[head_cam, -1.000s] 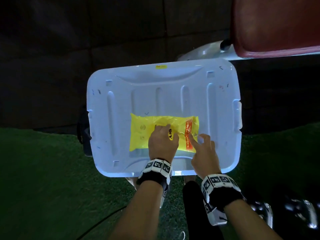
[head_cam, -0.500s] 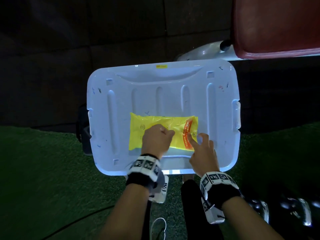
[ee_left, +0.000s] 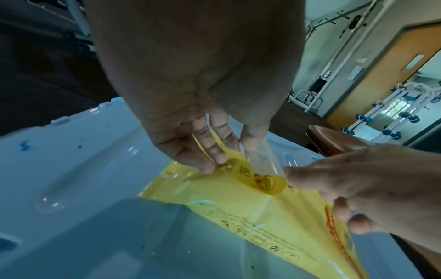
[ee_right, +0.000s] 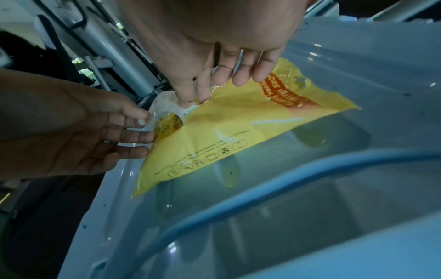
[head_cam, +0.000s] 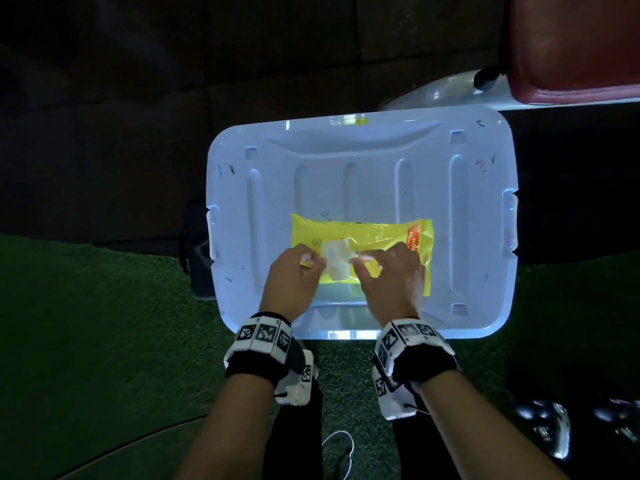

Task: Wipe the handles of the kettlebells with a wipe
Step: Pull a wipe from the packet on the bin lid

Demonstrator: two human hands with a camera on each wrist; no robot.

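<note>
Two hands work at mid-frame in the head view: the left hand [head_cam: 294, 278] pinches the peeled flap [head_cam: 335, 259] of the yellow wipe packet [head_cam: 381, 237], which lies on the pale bin lid [head_cam: 346, 161]; kettlebells [head_cam: 554, 424] glint lower right. Left wrist view: flap held back at centre. Right wrist view: the right hand [ee_right: 214, 47] pinches the white wipe [ee_right: 167, 102] at the opening. Judged step: fetching a wipe. The next move calls for a steady pull.

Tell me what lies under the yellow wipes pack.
The yellow plastic wipes pack lies flat on a pale blue plastic bin lid. The left hand holds its peeled flap; the right hand pinches at the opening. The bin's contents are hidden.
</note>
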